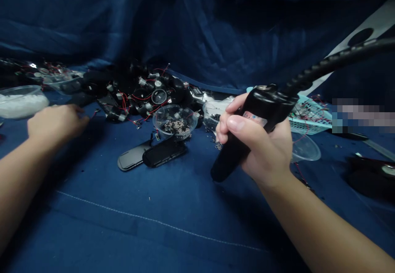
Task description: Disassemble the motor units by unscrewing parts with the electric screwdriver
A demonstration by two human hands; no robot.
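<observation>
My right hand [257,141] is wrapped round a black corded electric screwdriver [230,158], held tilted above the cloth. Its thick black cord [336,61] runs off to the upper right. Over at the left, my left hand [57,125] reaches palm down beside a clear tub of white material [23,102]. A dark flat piece [82,99] lies just beyond its fingers, and a small part on a red wire [96,112] is near the fingertips. Those fingers are mostly hidden, so their grip is unclear. Two black plastic shells [163,151] lie between my hands.
Behind the shells stands a clear bowl of small screws [175,127]. A heap of black housings with motors and red wires [145,96] spreads at the back. To the right are a light blue basket [311,125], a clear lid or bowl [308,147] and a dark object [373,178].
</observation>
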